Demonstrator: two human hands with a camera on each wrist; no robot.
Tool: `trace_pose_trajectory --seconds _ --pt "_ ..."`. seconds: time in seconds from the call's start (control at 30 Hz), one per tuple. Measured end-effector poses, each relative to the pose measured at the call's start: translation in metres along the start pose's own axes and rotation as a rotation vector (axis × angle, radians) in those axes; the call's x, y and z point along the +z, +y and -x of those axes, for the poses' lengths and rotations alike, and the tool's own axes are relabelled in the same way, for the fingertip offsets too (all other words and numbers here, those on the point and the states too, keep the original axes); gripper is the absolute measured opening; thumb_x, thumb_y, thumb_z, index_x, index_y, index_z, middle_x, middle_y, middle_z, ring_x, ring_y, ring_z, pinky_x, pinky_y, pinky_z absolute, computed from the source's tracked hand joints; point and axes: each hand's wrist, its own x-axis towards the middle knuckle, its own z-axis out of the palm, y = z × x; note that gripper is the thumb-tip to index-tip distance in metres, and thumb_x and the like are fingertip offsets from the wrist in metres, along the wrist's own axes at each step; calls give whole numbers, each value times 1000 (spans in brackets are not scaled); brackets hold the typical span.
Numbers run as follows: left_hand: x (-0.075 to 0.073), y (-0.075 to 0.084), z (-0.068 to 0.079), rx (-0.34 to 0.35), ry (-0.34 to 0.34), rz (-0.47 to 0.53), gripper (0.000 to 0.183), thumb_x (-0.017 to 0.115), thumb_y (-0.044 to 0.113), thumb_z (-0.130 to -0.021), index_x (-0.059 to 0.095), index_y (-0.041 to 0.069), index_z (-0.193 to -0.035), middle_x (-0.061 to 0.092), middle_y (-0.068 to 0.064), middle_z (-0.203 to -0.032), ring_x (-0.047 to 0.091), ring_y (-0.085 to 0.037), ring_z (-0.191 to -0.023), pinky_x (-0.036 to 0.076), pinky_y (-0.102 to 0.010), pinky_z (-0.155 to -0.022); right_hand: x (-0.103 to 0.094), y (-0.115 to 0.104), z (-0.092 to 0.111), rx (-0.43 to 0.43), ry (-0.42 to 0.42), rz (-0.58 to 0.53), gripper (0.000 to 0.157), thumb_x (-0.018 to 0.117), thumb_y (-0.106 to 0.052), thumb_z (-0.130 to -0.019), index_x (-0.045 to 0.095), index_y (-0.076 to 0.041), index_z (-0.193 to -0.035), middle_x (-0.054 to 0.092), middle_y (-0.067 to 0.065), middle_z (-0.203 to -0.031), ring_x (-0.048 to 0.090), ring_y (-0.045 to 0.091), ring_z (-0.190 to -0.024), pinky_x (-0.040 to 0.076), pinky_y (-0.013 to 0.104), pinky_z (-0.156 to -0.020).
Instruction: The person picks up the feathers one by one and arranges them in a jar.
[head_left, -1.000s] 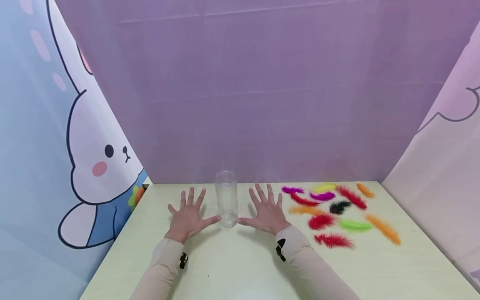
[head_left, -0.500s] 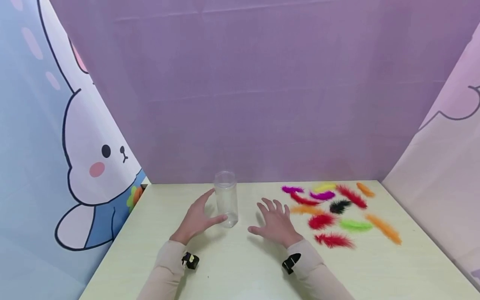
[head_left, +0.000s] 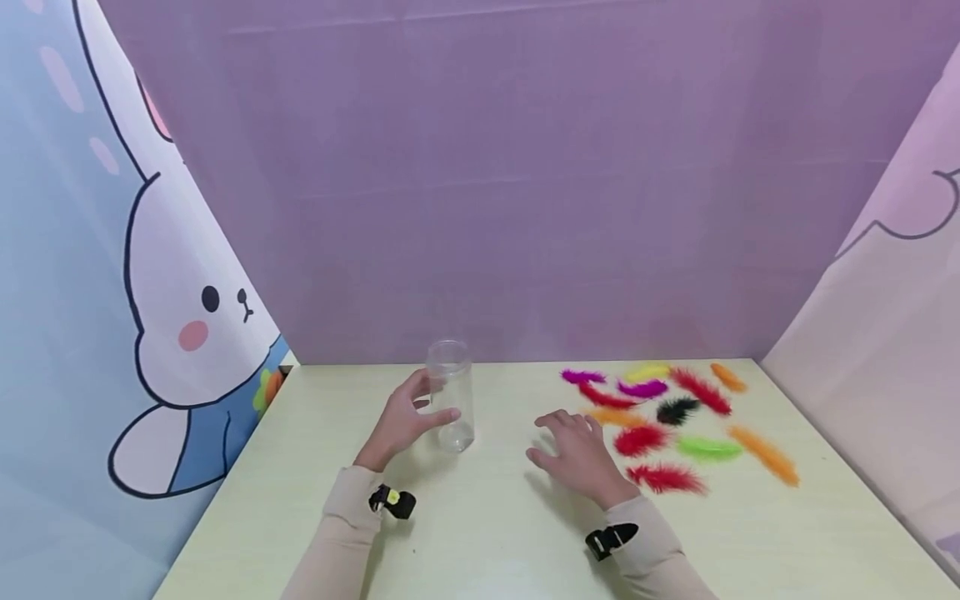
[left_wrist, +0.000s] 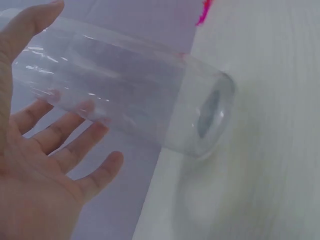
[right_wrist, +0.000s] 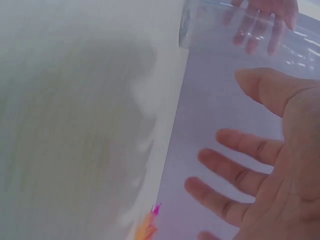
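Observation:
A clear plastic jar (head_left: pixel 451 400), tall and cylindrical, stands upright on the table near its back edge. My left hand (head_left: pixel 401 425) is at its left side, thumb across the front and fingers toward the back. Through the clear wall (left_wrist: pixel 125 85) some fingertips show in the left wrist view; the little finger stays apart from it. Whether the hand presses the jar cannot be told. My right hand (head_left: pixel 581 458) hovers palm-down over the table with loosely bent fingers, holding nothing. Just right of it lie a red feather (head_left: pixel 641 440) and an orange feather (head_left: pixel 615 417).
Several more feathers are spread over the table's right side, among them a black feather (head_left: pixel 677 410), a green feather (head_left: pixel 708 448) and an orange feather (head_left: pixel 763 456). Behind the pale table (head_left: pixel 480 533) rises a purple cloth (head_left: pixel 525 183). A rabbit-print cloth (head_left: pixel 172 275) hangs on the left.
From spread flat on either side of the jar, both hands have lifted. My left hand has come round the jar; my right hand has moved right toward the feathers, its fingers bending.

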Motion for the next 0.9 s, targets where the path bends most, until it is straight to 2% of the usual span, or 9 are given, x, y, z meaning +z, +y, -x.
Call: trace_pose_trajectory --seconds 0.07,0.17,0.3,0.37,0.53,0.63,0.77,0.9 --pt "-1 0 -1 -3 -17 23 70 88 34 -81 53 25 -141 64 -11 -139 57 -32 -133 44 -56 -114 -3 3 2 4 0 -11 43 73 -34 -94 67 -8 -128 68 7 -127 59 37 -124 28 66 -117" --pt "-2 0 -1 -5 -27 43 67 87 32 -82 55 23 -140 66 -11 -137 57 -35 -133 45 -56 -114 -7 7 7 14 20 -28 40 74 -32 -94 68 -8 -126 70 7 -124 62 34 -122 38 61 -115" --pt "-1 0 -2 -7 -16 40 65 87 32 -82 57 22 -139 67 -11 -135 58 -37 -132 46 -55 -114 -16 16 13 33 54 -31 38 75 -30 -93 70 -8 -123 72 6 -120 66 30 -114 53 52 -102" --pt "-1 0 -2 -8 -10 35 65 87 32 -82 57 20 -139 67 -10 -134 59 -36 -131 46 -54 -113 -22 23 15 40 71 -22 37 75 -29 -93 70 -7 -123 72 6 -116 68 29 -108 58 49 -94" --pt "-2 -1 -1 -10 10 11 63 87 32 -82 59 17 -137 69 -6 -131 61 -28 -128 49 -51 -112 -34 44 17 62 116 1 37 76 -26 -92 70 -5 -122 73 8 -108 69 28 -99 58 47 -85" --pt "-1 -2 -1 -7 25 8 57 88 31 -82 62 19 -131 69 -5 -129 62 -26 -127 50 -49 -110 -45 56 18 89 128 9 35 74 -23 -94 69 -4 -123 72 8 -104 68 25 -93 58 44 -79" --pt "0 -3 -2 4 36 6 55 89 31 -81 65 18 -128 69 -5 -127 63 -27 -125 51 -51 -110 -59 68 21 150 119 -15 29 70 -19 -97 68 -4 -121 71 6 -97 64 19 -83 55 36 -70" --pt "1 -3 -3 22 43 -7 57 89 32 -80 65 14 -129 70 -4 -125 63 -26 -123 51 -52 -109 -70 77 22 209 93 -37 24 66 -17 -99 69 -4 -119 72 6 -96 63 17 -80 53 31 -66"
